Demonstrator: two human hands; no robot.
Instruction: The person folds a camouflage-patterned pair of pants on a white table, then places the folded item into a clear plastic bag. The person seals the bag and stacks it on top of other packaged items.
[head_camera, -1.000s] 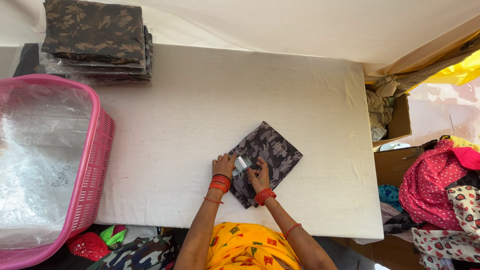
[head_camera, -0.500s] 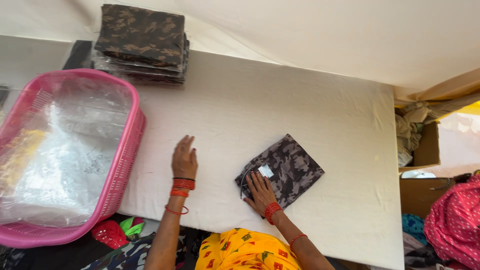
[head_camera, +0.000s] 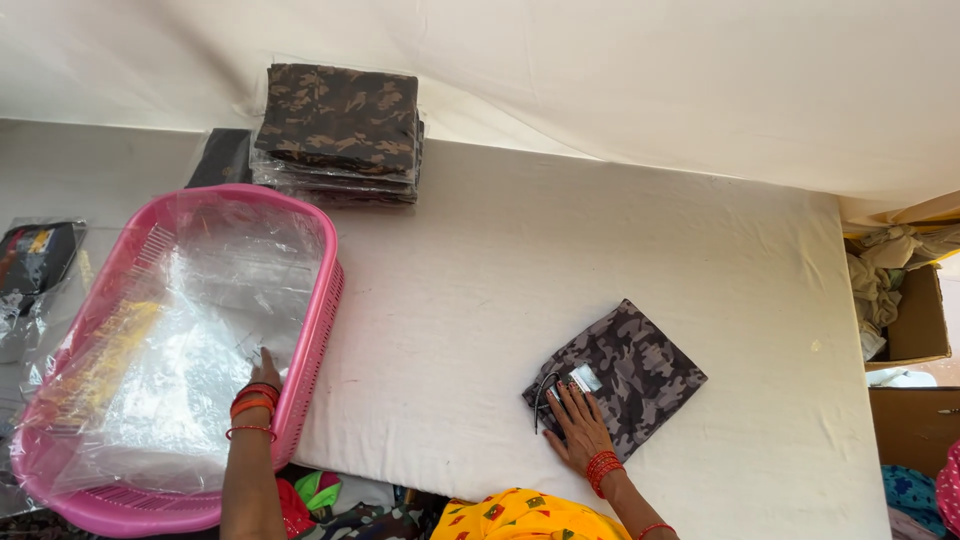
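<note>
Left hand (head_camera: 262, 375) reaching into pink basket (head_camera: 318, 300) (fingers hidden among clear bags); right hand (head_camera: 578, 425) flat, open, on folded camouflage cloth (head_camera: 630, 375).

The left hand (head_camera: 262, 372) is leaving the cloth (head_camera: 618, 377) and reaching into the pink basket (head_camera: 318, 318), fingers among the plastic bags (head_camera: 190, 340).

1 head-worn camera looks steeply down and forward from above the person's chest, taking in the whole white table (head_camera: 600, 280) from near edge to far edge, with the pink basket (head_camera: 310, 330) at the left, a cardboard box (head_camera: 925, 320) at the right; both forearms enter from the bottom edge
</note>
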